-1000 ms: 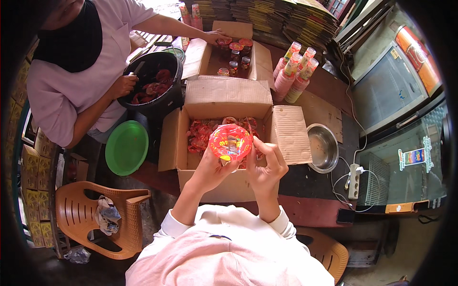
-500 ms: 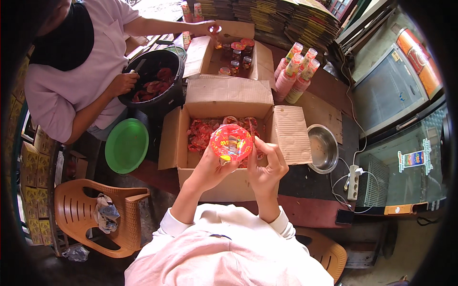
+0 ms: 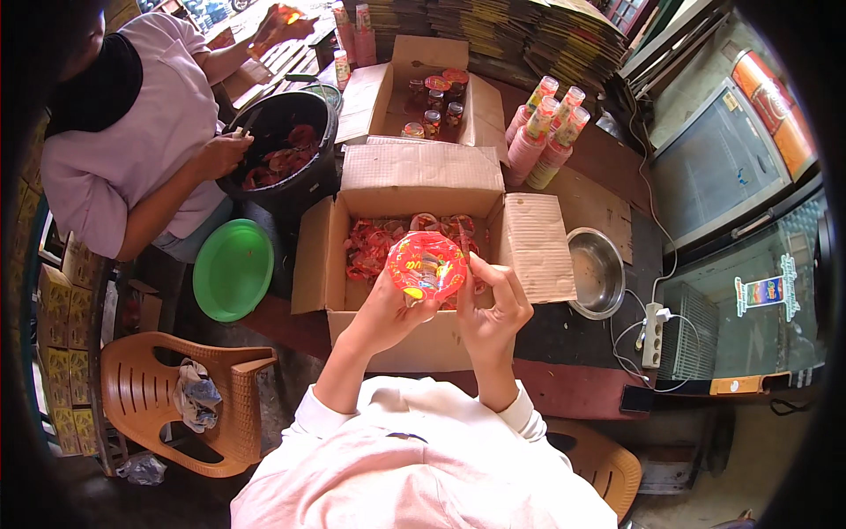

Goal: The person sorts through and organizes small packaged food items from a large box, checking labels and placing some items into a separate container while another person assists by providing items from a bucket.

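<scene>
A brown plastic armchair (image 3: 159,392) stands on the dark floor (image 3: 220,502) at near left, with a second brown plastic chair (image 3: 614,467) at near right. A dark tabletop (image 3: 564,344) spans the middle. A glass-fronted display cabinet (image 3: 718,167) lines the right. Bright daylight enters from far left.

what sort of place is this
Probably a small packing workshop: there's a red-topped container being held, plus open cardboard boxes and tall stacks of plastic cups.

A pale pink and white top (image 3: 370,476) fills six o'clock, its plain white cuffs (image 3: 324,418) at seven and five.
</scene>
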Demonstrator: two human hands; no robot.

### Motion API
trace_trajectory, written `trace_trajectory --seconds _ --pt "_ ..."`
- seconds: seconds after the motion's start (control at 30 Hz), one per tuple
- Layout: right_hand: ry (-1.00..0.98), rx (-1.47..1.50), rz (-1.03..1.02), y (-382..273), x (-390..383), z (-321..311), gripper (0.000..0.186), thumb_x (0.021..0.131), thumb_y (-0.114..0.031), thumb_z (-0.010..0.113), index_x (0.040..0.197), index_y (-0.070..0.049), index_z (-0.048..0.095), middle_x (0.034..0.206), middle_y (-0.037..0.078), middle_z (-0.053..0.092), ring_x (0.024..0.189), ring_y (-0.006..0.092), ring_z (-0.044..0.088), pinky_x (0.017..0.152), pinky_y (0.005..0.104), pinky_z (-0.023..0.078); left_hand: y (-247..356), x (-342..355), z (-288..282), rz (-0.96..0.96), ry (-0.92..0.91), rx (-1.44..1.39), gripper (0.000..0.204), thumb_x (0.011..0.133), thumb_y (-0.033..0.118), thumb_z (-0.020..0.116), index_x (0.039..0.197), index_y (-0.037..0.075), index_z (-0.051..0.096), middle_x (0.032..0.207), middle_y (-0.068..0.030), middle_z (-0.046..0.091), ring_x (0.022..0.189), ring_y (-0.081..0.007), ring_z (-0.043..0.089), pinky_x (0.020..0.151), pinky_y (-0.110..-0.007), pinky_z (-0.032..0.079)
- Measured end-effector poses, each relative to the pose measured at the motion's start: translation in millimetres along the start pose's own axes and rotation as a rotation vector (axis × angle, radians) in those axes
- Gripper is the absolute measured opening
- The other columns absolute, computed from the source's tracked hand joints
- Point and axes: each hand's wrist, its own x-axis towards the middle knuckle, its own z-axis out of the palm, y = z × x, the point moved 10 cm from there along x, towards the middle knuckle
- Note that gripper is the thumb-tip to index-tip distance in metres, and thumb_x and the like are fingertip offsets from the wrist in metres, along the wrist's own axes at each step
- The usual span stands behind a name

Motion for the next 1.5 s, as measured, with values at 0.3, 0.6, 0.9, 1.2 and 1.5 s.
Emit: trace_trajectory --seconds 0.3,0.6,0.9,1.2,1.5 --pt "-0.005 0.007 -0.015 3 0 1 0.019 0.071 0.004 0.067 0.089 -0.001 0.064 0.075 0.008 0.063 0.062 0.0133 0.059 0.056 0.0221 0.046 -7 -2 1 -0.073 -0.009 -0.097 0.045 0.074 0.013 0.064 0.115 0.002 0.048 0.114 -0.0123 0.051 0.107 -0.0267 0.048 0.095 -0.036 0.035" --pt "-0.003 0.028 0.008 3 1 -1 0.021 0.069 0.005 0.066 0.089 0.001 0.064 0.073 0.007 0.062 0.062 0.0118 0.058 0.057 0.0222 0.046 -7 -3 8 -0.214 -0.076 -0.225 0.048 0.076 0.013 0.064 0.119 0.001 0.045 0.110 -0.0084 0.052 0.102 -0.0182 0.049 0.091 -0.032 0.038" --pt "-0.009 0.105 0.090 11 5 2 0.026 0.068 0.004 0.065 0.093 -0.002 0.065 0.076 0.010 0.062 0.067 0.0188 0.061 0.060 0.0277 0.049 8 6 8 0.057 0.053 -0.250 0.044 0.078 0.015 0.066 0.116 0.001 0.049 0.111 -0.0081 0.053 0.104 -0.0174 0.049 0.092 -0.032 0.036" --pt "0.010 0.044 0.054 -6 6 -2 0.022 0.070 0.005 0.066 0.091 -0.001 0.064 0.075 0.009 0.062 0.065 0.0171 0.061 0.057 0.0253 0.048 -12 2 3 -0.126 0.090 -0.322 0.036 0.082 0.015 0.063 0.113 -0.001 0.052 0.113 -0.0082 0.053 0.107 -0.0189 0.048 0.093 -0.032 0.034" --pt "0.033 0.023 0.046 -26 5 7 0.022 0.069 0.005 0.067 0.090 -0.002 0.064 0.074 0.008 0.062 0.061 0.0135 0.059 0.052 0.0232 0.046 -11 -2 -14 -0.094 0.074 -0.296 0.039 0.083 0.015 0.062 0.118 0.001 0.049 0.119 -0.0103 0.048 0.112 -0.0224 0.042 0.096 -0.035 0.031"
